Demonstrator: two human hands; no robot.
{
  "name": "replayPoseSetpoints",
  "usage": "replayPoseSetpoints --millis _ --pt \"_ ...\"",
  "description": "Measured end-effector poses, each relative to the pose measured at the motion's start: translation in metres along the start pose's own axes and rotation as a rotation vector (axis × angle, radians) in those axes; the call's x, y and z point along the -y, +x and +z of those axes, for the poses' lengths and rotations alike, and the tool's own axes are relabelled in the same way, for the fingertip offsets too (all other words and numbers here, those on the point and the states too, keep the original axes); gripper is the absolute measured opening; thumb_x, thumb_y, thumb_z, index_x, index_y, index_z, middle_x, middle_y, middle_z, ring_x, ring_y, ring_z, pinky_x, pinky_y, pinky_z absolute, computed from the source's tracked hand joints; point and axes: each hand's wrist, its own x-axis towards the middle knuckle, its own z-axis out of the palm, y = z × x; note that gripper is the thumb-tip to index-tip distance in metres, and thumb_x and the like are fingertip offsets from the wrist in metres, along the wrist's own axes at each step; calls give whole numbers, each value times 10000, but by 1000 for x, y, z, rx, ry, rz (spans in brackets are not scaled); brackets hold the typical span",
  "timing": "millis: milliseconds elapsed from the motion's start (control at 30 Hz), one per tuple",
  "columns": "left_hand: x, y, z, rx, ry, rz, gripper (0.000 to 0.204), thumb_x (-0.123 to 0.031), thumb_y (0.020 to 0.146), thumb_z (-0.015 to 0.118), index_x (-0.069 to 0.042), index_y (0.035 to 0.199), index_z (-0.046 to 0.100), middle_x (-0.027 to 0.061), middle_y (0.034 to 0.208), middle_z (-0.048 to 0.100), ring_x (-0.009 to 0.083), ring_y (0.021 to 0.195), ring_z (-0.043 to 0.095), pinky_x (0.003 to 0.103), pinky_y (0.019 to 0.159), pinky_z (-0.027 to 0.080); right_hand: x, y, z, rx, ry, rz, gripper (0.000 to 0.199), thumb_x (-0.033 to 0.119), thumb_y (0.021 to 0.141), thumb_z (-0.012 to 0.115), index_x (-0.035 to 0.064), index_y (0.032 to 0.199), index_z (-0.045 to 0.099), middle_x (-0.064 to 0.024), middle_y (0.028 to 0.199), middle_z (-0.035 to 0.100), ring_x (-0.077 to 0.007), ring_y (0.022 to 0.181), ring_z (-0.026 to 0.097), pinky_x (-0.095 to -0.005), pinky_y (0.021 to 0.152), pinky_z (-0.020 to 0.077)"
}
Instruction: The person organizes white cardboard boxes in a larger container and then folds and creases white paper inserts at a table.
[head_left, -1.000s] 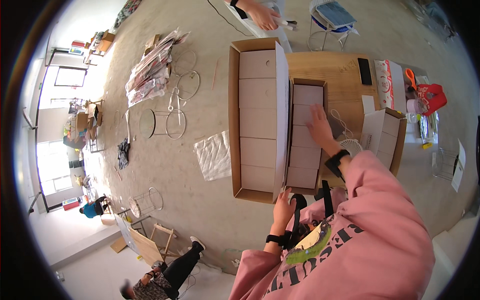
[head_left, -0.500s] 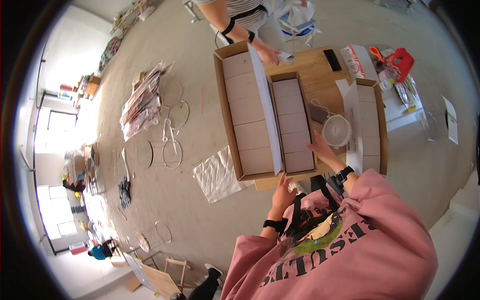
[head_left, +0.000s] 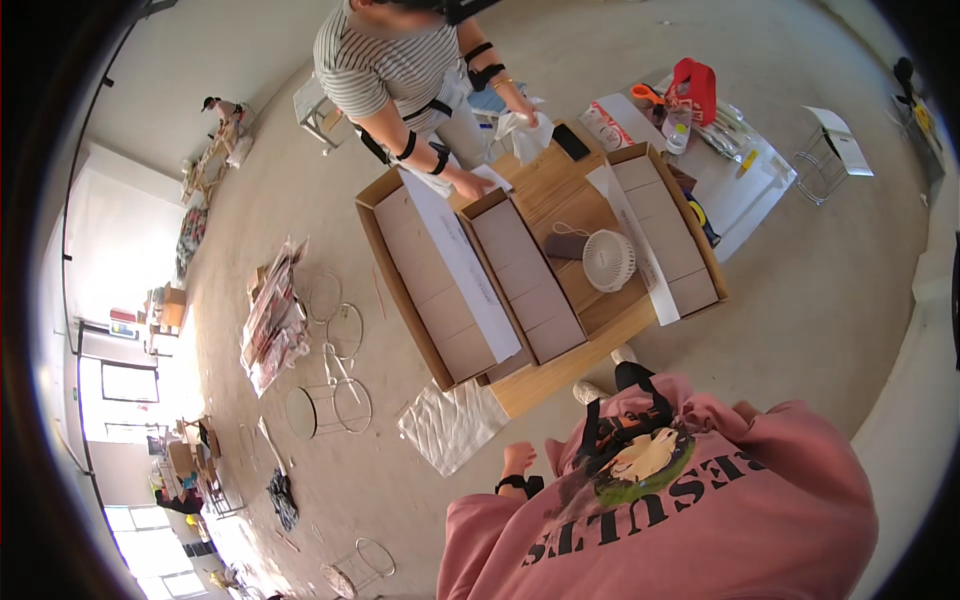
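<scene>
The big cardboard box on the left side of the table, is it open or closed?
Open. The big cardboard box has its flaps turned out, and a row of flat pale packages shows inside. A white sheet lies along its right edge.

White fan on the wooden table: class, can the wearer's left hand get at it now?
Probably, with a stretch: the left hand hangs off the near edge of the table, and only bare wood lies between that edge and the fan.

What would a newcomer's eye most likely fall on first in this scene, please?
Probably the wooden table at the centre, crowded with long open cardboard boxes and a small white fan between them. Next, the pink sweatshirt filling the lower right, with the left hand hanging free beside it, near a plastic sheet on the floor. At the far end a person in a striped shirt leans over the boxes.
</scene>
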Motion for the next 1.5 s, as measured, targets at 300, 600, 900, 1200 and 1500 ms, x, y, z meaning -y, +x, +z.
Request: replayPoseSetpoints --millis 300,600,900,1200,1500 --pt "52 -64 54 -120 -393 108 270 -171 842 548 -3 1052 569 99 925 654 223 777 660 303 617 492 -10 -13 -30 -173 186 -313 174 210 789 573 50 836 623 -102 686 617 -211 601 613 -327 507 478" --pt "79 -119 169 -47 -425 53 300 -198 850 551 1 1072 579 102 969 646 199 811 645 296 655 494 -48 -11 -173 -294 493 351 213 241 829 556 55 928 588 -52 800 627 -169 704 625 -297 569 482" --pt "147 -179 204 -130 -591 -3 293 -175 859 538 19 1077 565 121 970 639 224 831 634 319 702 511 -4 -1 -203 -114 752 415 596 523 841 541 12 1143 478 -144 929 601 -224 800 620 -341 613 519" --pt "194 -205 214 -175 -813 -76 271 -169 867 522 17 1063 548 128 964 641 237 844 639 313 675 495 54 88 -182 -435 1141 309 768 304 826 653 55 1363 163 -147 1033 473 -269 896 577 -414 715 545" --pt "221 -216 252 -215 -867 -150 277 -162 867 493 23 1061 562 126 945 646 238 792 646 328 681 516 15 113 -195 -512 1104 263 654 -126 767 393 190 1334 314 -106 1201 430 -248 972 541 -478 867 493"
